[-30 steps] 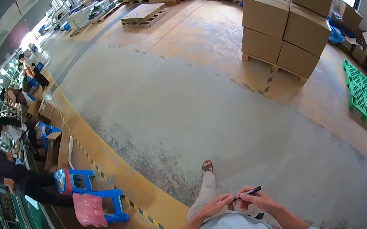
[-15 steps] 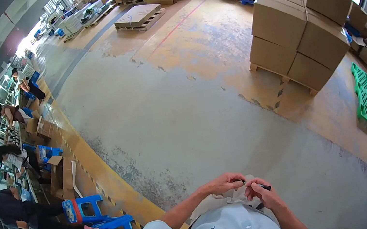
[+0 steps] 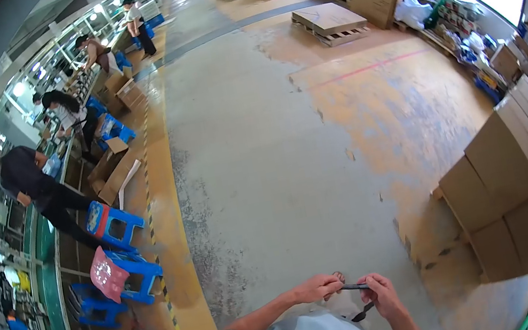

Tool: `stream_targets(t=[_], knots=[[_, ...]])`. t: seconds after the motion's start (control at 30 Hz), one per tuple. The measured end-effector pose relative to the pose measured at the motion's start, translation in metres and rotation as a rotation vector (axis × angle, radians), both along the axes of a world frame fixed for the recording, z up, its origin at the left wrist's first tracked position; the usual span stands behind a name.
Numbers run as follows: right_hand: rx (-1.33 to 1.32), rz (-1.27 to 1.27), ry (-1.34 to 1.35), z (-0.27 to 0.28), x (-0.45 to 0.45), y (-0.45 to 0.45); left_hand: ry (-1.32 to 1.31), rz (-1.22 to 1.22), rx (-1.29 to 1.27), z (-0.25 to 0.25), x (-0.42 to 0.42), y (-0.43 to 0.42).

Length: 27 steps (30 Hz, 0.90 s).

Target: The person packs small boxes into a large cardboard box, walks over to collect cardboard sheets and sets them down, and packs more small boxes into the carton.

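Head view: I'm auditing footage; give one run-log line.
left hand: grips slim dark rod | right hand: grips same rod

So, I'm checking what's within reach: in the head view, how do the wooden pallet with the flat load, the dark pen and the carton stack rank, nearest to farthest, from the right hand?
From the right hand:
1. Dark pen: in its grip, extending left.
2. Carton stack: off to the right.
3. Wooden pallet: far ahead.

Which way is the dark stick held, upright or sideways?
Sideways: the dark stick spans the gap between the left hand and the right hand.
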State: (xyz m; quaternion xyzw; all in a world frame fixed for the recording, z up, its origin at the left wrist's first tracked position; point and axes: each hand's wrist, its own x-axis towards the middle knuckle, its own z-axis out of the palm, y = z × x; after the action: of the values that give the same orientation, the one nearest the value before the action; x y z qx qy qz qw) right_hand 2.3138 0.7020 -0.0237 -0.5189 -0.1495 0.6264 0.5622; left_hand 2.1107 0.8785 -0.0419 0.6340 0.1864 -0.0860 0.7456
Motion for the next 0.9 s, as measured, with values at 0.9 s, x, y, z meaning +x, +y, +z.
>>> stream_targets(t=[0.9], knots=[[0.142,1.023,-0.195,0.011,-0.414,0.08,-0.03,1.609,0.215,-0.001,-0.446,-0.222]])
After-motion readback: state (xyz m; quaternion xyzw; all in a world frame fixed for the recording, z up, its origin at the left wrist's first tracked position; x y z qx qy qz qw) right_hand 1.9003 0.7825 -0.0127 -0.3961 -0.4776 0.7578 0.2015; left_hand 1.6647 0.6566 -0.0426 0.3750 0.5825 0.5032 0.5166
